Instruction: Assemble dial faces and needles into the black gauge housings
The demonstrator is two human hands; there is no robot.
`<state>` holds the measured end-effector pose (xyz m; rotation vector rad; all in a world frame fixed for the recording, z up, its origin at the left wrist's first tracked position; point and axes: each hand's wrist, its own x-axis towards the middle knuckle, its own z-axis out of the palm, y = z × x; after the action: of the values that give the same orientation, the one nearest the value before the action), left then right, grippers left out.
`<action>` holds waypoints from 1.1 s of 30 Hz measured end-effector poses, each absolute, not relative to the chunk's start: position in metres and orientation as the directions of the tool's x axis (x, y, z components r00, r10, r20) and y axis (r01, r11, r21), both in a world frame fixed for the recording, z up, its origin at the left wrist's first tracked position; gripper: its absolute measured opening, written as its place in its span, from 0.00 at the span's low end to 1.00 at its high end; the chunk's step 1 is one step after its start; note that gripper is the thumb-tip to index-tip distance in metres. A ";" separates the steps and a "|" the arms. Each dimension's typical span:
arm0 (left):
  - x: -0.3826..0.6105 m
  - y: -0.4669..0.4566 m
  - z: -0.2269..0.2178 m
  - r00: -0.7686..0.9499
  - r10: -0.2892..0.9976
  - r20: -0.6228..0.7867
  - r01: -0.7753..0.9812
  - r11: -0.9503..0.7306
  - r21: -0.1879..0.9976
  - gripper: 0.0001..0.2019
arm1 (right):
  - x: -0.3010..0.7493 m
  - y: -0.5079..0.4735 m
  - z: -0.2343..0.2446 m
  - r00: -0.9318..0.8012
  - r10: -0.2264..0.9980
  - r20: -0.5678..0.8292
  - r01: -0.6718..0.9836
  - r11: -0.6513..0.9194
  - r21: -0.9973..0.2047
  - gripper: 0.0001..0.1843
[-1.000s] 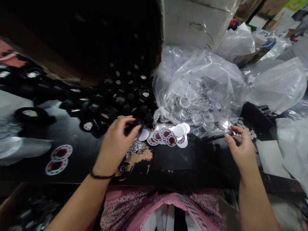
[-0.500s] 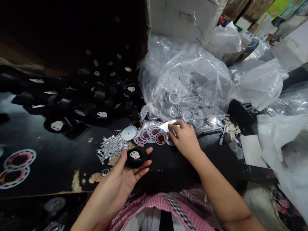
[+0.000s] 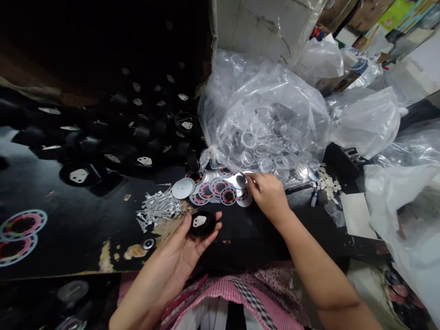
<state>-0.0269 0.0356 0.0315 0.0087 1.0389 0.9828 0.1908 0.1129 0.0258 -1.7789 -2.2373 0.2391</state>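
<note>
My left hand (image 3: pixel 182 250) lies palm up near the table's front edge, its fingers curled round a black round part (image 3: pixel 202 222) with a white plate in its middle. My right hand (image 3: pixel 267 195) reaches over a cluster of printed round discs (image 3: pixel 215 190) and pinches a small silvery disc (image 3: pixel 241 180) at the fingertips. A plain silver disc (image 3: pixel 183 188) lies at the left of that cluster. A heap of small metal pins (image 3: pixel 158 207) sits just left of my left hand's fingertips.
A clear plastic bag of transparent round covers (image 3: pixel 264 123) stands behind the discs. Many black round parts (image 3: pixel 137 137) cover the back left of the dark table (image 3: pixel 85 229). Two larger printed rings (image 3: pixel 20 229) lie at far left. More plastic bags (image 3: pixel 367 119) and white sheets (image 3: pixel 357 208) crowd the right.
My left hand brought a black part from the pile toward me and turned palm up. My right hand moved left from the bag's edge to the printed discs and pinched one.
</note>
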 end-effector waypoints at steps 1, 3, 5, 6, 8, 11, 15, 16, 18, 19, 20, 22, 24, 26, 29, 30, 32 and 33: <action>-0.026 0.035 0.032 0.146 0.676 -0.722 -0.676 0.601 0.426 0.13 | 0.193 0.114 0.026 -0.187 0.974 0.131 0.926 0.219 -0.308 0.16; -0.024 0.035 0.033 0.151 0.670 -0.727 -0.677 0.606 0.417 0.13 | 0.194 0.115 0.028 -0.156 0.972 0.173 0.918 0.207 -0.338 0.14; -0.023 0.035 0.037 0.137 0.678 -0.723 -0.690 0.589 0.422 0.15 | 0.189 0.111 0.032 -0.150 0.964 0.219 0.902 0.225 -0.370 0.13; -0.022 0.036 0.039 0.129 0.682 -0.720 -0.701 0.576 0.420 0.17 | 0.184 0.107 0.034 -0.151 0.957 0.249 0.883 0.244 -0.400 0.12; -0.019 0.038 0.044 0.126 0.690 -0.713 -0.727 0.553 0.406 0.20 | 0.171 0.098 0.039 -0.165 0.946 0.280 0.807 0.292 -0.513 0.11; -0.018 0.044 0.048 0.126 0.729 -0.673 -0.763 0.505 0.403 0.21 | 0.152 0.084 0.045 -0.172 0.973 0.153 0.571 0.225 -0.789 0.07; -0.021 0.048 0.043 -0.022 0.793 -0.609 -0.746 0.393 0.538 0.14 | 0.144 0.077 0.053 -0.107 0.994 -0.028 0.358 0.012 -0.934 0.06; -0.021 0.047 0.042 -0.044 0.808 -0.588 -0.726 0.379 0.575 0.12 | 0.144 0.076 0.056 -0.096 0.995 -0.029 0.347 0.006 -0.938 0.07; -0.021 0.043 0.039 -0.031 0.839 -0.543 -0.683 0.379 0.625 0.11 | 0.142 0.076 0.060 -0.116 0.993 -0.010 0.351 0.032 -0.936 0.07; -0.020 0.040 0.038 -0.009 0.849 -0.528 -0.663 0.390 0.639 0.11 | 0.139 0.075 0.062 -0.136 0.991 0.014 0.361 0.063 -0.930 0.08; -0.019 0.038 0.037 0.009 0.853 -0.521 -0.645 0.403 0.649 0.12 | 0.136 0.075 0.063 -0.158 0.987 0.042 0.376 0.099 -0.921 0.08; -0.017 0.033 0.035 0.013 0.851 -0.524 -0.608 0.423 0.672 0.14 | 0.129 0.073 0.065 -0.181 0.981 0.073 0.414 0.143 -0.899 0.08; -0.016 0.029 0.031 0.005 0.851 -0.524 -0.553 0.440 0.708 0.16 | 0.123 0.073 0.066 -0.169 0.985 0.045 0.442 0.116 -0.890 0.05; -0.017 0.027 0.027 0.011 0.855 -0.518 -0.496 0.455 0.740 0.18 | 0.122 0.073 0.066 -0.165 0.986 -0.019 0.437 0.056 -0.897 0.02; -0.020 0.025 0.023 0.042 0.862 -0.505 -0.477 0.462 0.748 0.18 | 0.125 0.074 0.067 -0.191 0.976 -0.108 0.361 -0.032 -0.932 0.03; -0.021 0.025 0.022 0.055 0.866 -0.497 -0.483 0.459 0.746 0.18 | 0.126 0.075 0.067 -0.197 0.971 -0.135 0.338 -0.062 -0.939 0.04; -0.021 0.025 0.022 0.085 0.876 -0.475 -0.490 0.452 0.746 0.17 | 0.128 0.076 0.067 -0.202 0.966 -0.162 0.334 -0.088 -0.938 0.05; -0.021 0.025 0.022 0.098 0.879 -0.466 -0.487 0.450 0.748 0.17 | 0.129 0.076 0.067 -0.200 0.966 -0.164 0.355 -0.085 -0.931 0.05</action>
<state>-0.0206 0.0255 0.0222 0.4639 1.0408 1.0664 0.1289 0.0762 0.0667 -1.4513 -1.5836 1.2922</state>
